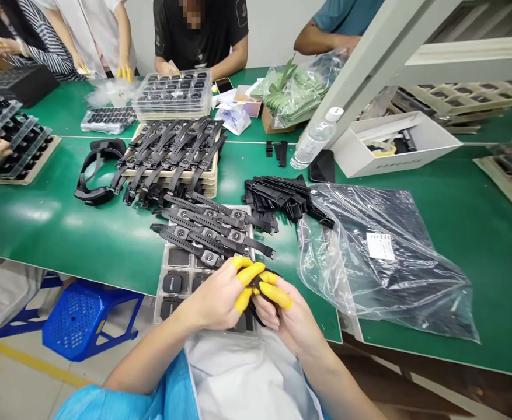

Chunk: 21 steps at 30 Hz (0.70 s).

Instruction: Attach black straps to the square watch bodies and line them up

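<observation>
My left hand (223, 293) and my right hand (287, 303), yellow covers on several fingertips, meet above the front of a clear tray (158, 300). Both are closed on a small black smartwatch (256, 283); a dark strap hangs below it, and the fingers hide most of it. In the tray's near part sit square black watch bodies (172, 284) in compartments. Across its far part lie several watches with straps (209, 233), backs facing up. To the right of the tray is a loose pile of black straps (277, 195).
A clear plastic bag (396, 274) of dark content covers the right side. Beyond stand stacked beige trays of watches (211, 185), a black headset (96, 175), a water bottle (317, 140) and a white box (396, 146). Other people work along the table's far side and at the left.
</observation>
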Motion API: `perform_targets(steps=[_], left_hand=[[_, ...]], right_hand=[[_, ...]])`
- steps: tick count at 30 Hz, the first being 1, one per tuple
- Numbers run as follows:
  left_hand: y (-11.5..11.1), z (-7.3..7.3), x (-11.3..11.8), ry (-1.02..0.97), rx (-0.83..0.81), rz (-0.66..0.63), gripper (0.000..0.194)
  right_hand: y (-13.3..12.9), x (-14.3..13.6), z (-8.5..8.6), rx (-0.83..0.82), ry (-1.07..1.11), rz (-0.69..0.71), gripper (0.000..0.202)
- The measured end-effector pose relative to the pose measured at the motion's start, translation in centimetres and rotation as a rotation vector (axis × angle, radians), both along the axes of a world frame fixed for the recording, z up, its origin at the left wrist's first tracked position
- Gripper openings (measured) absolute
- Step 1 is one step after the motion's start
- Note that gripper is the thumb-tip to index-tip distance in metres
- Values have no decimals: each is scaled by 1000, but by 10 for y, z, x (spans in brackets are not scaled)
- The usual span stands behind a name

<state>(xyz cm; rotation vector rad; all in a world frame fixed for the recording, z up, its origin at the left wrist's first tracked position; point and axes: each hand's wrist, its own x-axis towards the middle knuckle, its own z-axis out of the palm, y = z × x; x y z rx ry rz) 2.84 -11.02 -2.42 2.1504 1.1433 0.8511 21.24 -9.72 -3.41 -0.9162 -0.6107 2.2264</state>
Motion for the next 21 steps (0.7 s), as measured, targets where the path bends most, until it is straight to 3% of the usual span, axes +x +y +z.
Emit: perform_targets(steps=[4,10,15,18,21], left_hand=[[0,6,2,39,54,5,52],[1,2,4,237,131,18,43],[0,7,1,123,44,-18,45],[-2,13,-1,62,-4,-43,57],[-8,22,-3,109,-15,-18,63]], right_hand=[[0,2,-3,-4,-28,26,43],[0,5,-4,-10,-104,69,50],[-3,7,-9,75,-127,83,47],[-2,12,-10,242,-203,57,45],[5,20,-6,559,-346,64,36]])
